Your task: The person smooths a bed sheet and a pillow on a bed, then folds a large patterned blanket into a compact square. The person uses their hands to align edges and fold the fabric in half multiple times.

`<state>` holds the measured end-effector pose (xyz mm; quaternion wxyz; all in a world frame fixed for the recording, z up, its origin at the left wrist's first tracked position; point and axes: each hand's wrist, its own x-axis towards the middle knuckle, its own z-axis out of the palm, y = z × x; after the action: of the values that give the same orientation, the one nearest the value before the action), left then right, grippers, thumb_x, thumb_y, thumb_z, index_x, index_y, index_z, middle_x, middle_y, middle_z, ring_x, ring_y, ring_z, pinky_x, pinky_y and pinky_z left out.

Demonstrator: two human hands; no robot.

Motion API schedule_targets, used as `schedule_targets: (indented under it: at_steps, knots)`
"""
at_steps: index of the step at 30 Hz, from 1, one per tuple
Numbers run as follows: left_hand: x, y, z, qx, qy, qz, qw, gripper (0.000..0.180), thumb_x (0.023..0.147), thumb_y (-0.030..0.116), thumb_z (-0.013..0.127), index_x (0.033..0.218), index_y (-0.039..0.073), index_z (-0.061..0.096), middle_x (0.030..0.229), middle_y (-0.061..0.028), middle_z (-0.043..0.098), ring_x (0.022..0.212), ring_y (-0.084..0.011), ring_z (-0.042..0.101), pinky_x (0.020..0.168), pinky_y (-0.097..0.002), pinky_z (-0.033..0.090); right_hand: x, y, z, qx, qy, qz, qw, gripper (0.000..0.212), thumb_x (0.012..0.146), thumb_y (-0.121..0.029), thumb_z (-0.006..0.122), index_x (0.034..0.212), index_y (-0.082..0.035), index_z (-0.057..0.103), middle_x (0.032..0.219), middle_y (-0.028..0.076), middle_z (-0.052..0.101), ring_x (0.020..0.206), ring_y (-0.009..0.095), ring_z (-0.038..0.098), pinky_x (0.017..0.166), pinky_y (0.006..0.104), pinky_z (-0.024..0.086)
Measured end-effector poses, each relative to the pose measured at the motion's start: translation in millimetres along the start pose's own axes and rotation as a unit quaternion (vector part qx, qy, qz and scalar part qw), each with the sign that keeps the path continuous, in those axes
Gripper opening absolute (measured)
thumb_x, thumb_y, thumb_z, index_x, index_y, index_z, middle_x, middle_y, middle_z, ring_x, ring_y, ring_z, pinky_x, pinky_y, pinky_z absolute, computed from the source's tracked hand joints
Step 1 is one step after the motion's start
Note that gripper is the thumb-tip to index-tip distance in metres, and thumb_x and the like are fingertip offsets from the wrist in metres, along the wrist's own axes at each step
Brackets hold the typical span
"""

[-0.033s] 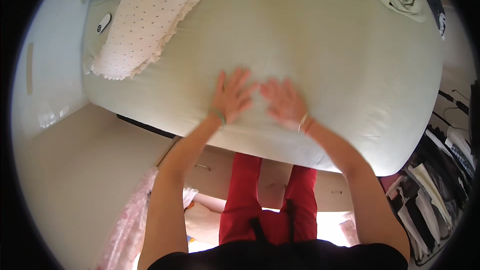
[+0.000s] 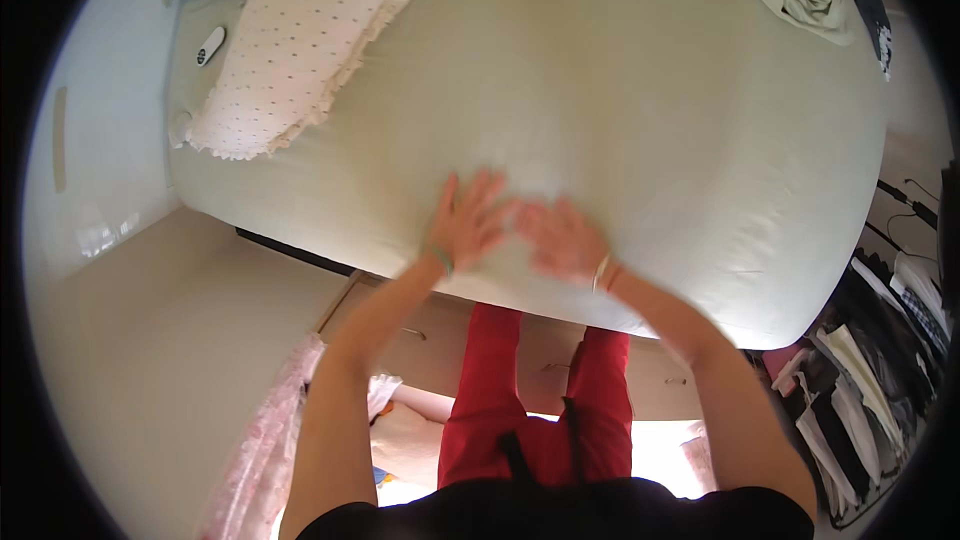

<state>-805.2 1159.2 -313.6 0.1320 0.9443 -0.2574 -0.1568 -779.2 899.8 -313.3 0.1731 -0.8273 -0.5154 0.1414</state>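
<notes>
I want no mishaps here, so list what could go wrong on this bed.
The left hand and right hand, close together at the pale green sheet, might rumple it if they push unevenly. The white remote lies loose near the dotted bedding and could get covered if that shifts.

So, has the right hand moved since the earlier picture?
Yes, the right hand has moved toward the person, closer to the near edge of the mattress.
</notes>
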Motion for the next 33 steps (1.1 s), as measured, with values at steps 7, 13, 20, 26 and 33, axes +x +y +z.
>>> schedule_targets:
  at_steps: [7, 13, 20, 26, 33]
  knots:
    - [-137, 15, -34, -0.063, -0.172, 0.058, 0.981, 0.06, 0.094, 0.052, 0.046, 0.15, 0.033, 0.031, 0.162, -0.005, 0.015, 0.149, -0.0251, 0.013, 0.116, -0.0613, 0.008, -10, -95, -8, 0.161, -0.05, -0.066, 0.984, 0.048, 0.094, -0.034, 0.053, 0.139, -0.019, 0.049, 0.153, 0.004, 0.037, 0.144, 0.022, 0.026, 0.118, 0.0472, 0.019]
    - [44, -108, -112, 0.028, 0.122, -0.063, 0.99, 0.059, 0.095, 0.04, 0.053, 0.149, 0.03, 0.034, 0.16, -0.0099, 0.019, 0.148, -0.0276, 0.017, 0.116, -0.06, 0.013, 162, 48, -90, 0.03, 0.161, 0.153, 0.975, 0.056, 0.092, -0.027, 0.058, 0.144, -0.011, 0.042, 0.153, 0.009, 0.035, 0.144, 0.028, 0.027, 0.116, 0.0497, 0.022]
    - [60, -204, -101, -0.345, 0.096, -0.213, 0.909, 0.056, 0.102, 0.046, 0.036, 0.15, 0.019, 0.031, 0.156, -0.0087, 0.029, 0.145, -0.0293, 0.023, 0.118, -0.0398, 0.018, 293, 114, -81, -0.079, 0.207, 0.198, 0.955, 0.053, 0.096, -0.037, 0.049, 0.141, -0.008, 0.043, 0.15, 0.009, 0.039, 0.141, 0.028, 0.031, 0.115, 0.0489, 0.023]
    - [-97, -262, -50, 0.01, -0.026, -0.415, 0.909, 0.063, 0.097, 0.056, 0.036, 0.145, 0.016, 0.042, 0.155, -0.0091, 0.032, 0.145, -0.0341, 0.02, 0.115, -0.0599, 0.01, 329, -27, 0, -0.015, -0.021, 0.068, 0.997, 0.057, 0.093, -0.042, 0.051, 0.139, -0.009, 0.046, 0.146, 0.008, 0.044, 0.14, 0.026, 0.034, 0.118, 0.0495, 0.02]
    - [-234, -283, -69, -0.087, 0.139, -0.683, 0.711, 0.069, 0.099, 0.057, 0.034, 0.153, 0.015, 0.025, 0.157, -0.0187, 0.023, 0.146, -0.0353, 0.018, 0.114, -0.0587, 0.012, 317, -151, 22, 0.391, -0.04, 0.079, 0.916, 0.024, 0.093, -0.025, 0.058, 0.109, -0.012, 0.07, 0.127, 0.005, 0.062, 0.126, 0.019, 0.052, 0.109, 0.0412, 0.037]
